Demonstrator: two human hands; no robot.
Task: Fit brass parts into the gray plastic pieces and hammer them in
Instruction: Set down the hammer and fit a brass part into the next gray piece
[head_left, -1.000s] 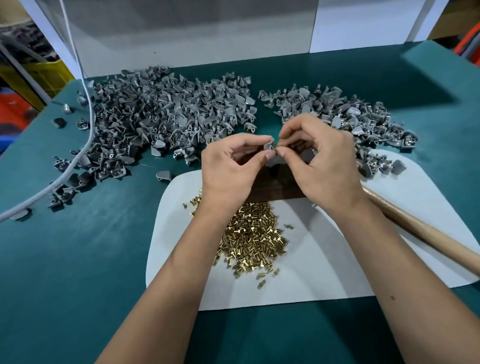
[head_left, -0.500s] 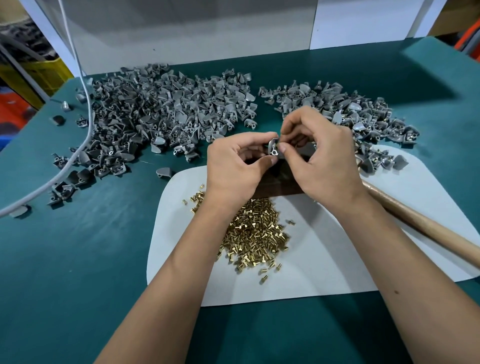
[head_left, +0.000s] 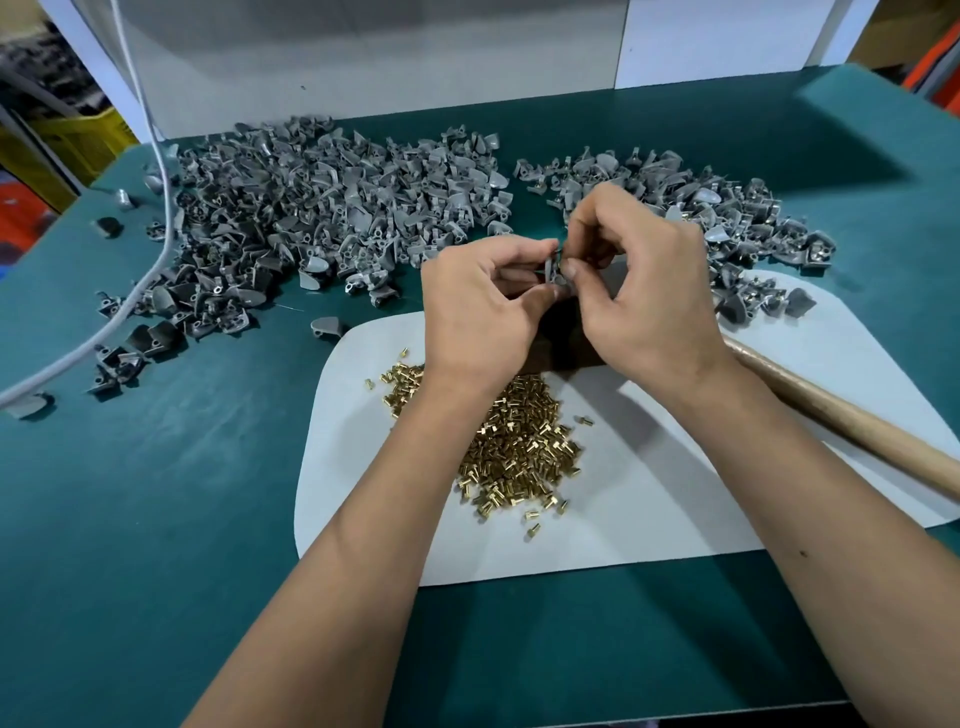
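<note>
My left hand (head_left: 483, 306) and my right hand (head_left: 644, 291) meet above the white mat (head_left: 675, 493), both pinching one small gray plastic piece (head_left: 553, 270) between thumbs and fingertips. Whether a brass part sits in it is hidden by the fingers. A heap of brass parts (head_left: 519, 441) lies on the mat just below my wrists. A large pile of gray plastic pieces (head_left: 311, 223) spreads at the back left, a smaller pile (head_left: 727, 218) at the back right. The hammer's wooden handle (head_left: 857, 426) lies on the mat at the right; its head is hidden behind my right hand.
The bench is covered in a green mat (head_left: 156, 519). A gray cable (head_left: 156, 208) runs down across the left pile to the left edge. A dark block (head_left: 566, 348) lies under my hands. White panels stand behind the bench.
Both hands stay together on the gray piece and have lifted slightly away from me. The fingers have shifted on the piece, turning it between them.
</note>
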